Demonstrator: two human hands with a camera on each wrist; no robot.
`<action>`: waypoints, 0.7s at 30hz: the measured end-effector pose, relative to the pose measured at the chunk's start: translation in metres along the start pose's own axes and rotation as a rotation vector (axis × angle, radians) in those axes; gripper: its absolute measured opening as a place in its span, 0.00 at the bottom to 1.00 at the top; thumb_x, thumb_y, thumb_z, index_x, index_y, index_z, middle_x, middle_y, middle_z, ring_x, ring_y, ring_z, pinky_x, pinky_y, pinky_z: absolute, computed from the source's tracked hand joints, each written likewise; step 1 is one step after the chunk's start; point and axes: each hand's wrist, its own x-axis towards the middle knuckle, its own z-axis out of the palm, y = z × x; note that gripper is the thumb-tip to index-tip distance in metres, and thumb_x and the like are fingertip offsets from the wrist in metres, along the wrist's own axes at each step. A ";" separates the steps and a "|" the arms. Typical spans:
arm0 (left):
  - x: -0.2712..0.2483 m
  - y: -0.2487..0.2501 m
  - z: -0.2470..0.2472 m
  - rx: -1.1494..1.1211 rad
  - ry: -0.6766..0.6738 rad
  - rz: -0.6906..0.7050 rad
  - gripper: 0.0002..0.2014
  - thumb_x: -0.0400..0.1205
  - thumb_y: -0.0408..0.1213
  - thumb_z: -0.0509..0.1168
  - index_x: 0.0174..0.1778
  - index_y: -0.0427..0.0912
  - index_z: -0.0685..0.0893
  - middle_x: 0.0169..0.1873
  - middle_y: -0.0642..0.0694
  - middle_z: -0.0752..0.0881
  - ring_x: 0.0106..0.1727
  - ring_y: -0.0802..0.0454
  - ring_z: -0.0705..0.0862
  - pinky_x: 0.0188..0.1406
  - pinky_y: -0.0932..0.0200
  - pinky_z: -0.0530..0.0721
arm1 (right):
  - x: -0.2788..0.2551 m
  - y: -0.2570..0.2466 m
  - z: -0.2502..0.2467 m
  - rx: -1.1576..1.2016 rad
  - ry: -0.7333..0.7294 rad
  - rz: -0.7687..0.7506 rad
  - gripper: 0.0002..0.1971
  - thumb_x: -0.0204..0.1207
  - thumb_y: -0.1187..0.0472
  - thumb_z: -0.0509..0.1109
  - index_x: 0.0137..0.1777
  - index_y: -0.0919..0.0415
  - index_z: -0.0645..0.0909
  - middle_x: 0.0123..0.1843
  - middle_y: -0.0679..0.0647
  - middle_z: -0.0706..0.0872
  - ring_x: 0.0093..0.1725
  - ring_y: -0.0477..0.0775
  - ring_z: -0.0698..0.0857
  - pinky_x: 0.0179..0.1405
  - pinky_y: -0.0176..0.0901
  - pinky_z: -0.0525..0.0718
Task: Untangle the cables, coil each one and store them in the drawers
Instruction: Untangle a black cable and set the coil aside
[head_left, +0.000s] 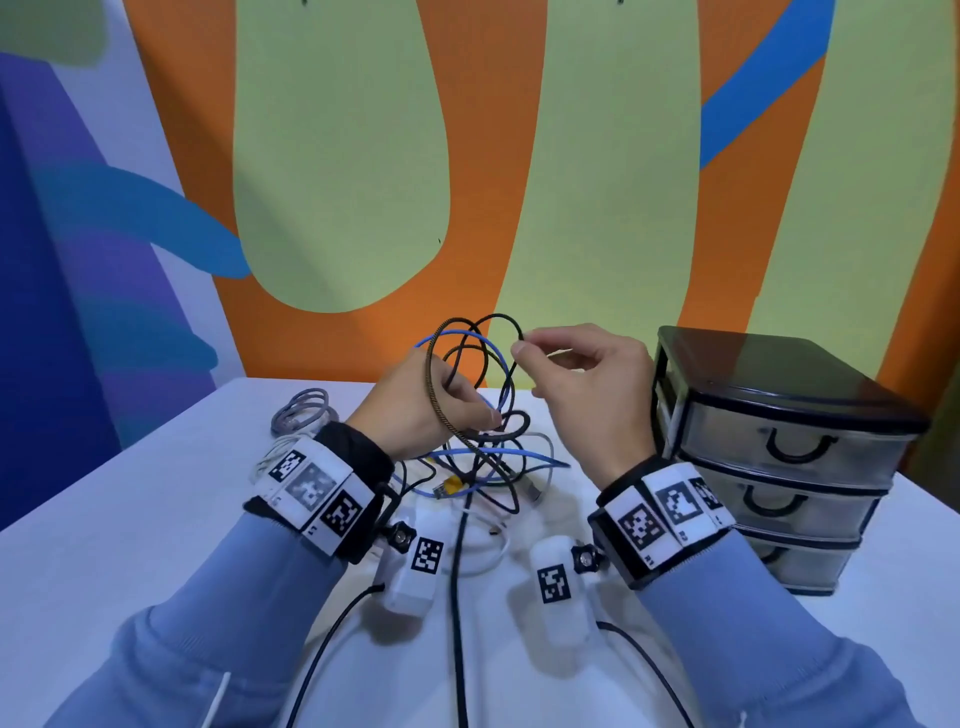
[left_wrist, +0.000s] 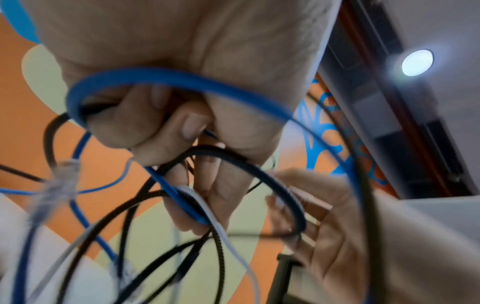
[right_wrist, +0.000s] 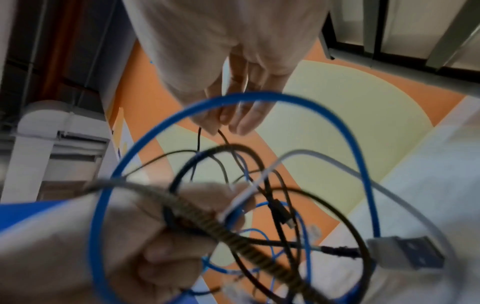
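Observation:
A tangle of cables hangs above the white table: a blue one, a braided black-and-gold one, a thin black one and a white one with a USB plug. My left hand grips the bundle in a fist, fingers curled round several strands. My right hand is raised beside it and pinches a loop of the thin black cable between thumb and fingertips. The lower ends trail onto the table.
A black three-drawer unit stands at the right, all drawers closed. A coiled grey cable lies at the back left of the table. A white cable and a yellow-booted plug lie under the tangle.

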 end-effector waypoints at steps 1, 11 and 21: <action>0.001 -0.002 0.001 0.021 0.000 0.006 0.10 0.73 0.49 0.83 0.31 0.48 0.96 0.31 0.48 0.93 0.42 0.41 0.92 0.51 0.35 0.91 | 0.002 -0.001 -0.001 0.052 -0.034 0.035 0.02 0.75 0.61 0.83 0.44 0.54 0.93 0.41 0.44 0.94 0.42 0.48 0.92 0.50 0.54 0.93; 0.004 -0.003 0.005 0.154 0.090 0.036 0.11 0.74 0.47 0.83 0.30 0.46 0.93 0.27 0.52 0.90 0.31 0.54 0.83 0.33 0.56 0.79 | 0.003 -0.009 -0.001 0.338 -0.157 0.303 0.03 0.89 0.65 0.68 0.55 0.64 0.82 0.34 0.54 0.89 0.36 0.50 0.88 0.47 0.40 0.89; 0.000 -0.003 -0.011 0.138 -0.044 -0.007 0.10 0.74 0.49 0.84 0.34 0.48 0.95 0.33 0.52 0.93 0.39 0.50 0.89 0.44 0.49 0.87 | 0.004 -0.017 0.005 0.428 -0.169 0.350 0.03 0.89 0.61 0.69 0.54 0.58 0.83 0.34 0.48 0.79 0.27 0.48 0.76 0.32 0.40 0.78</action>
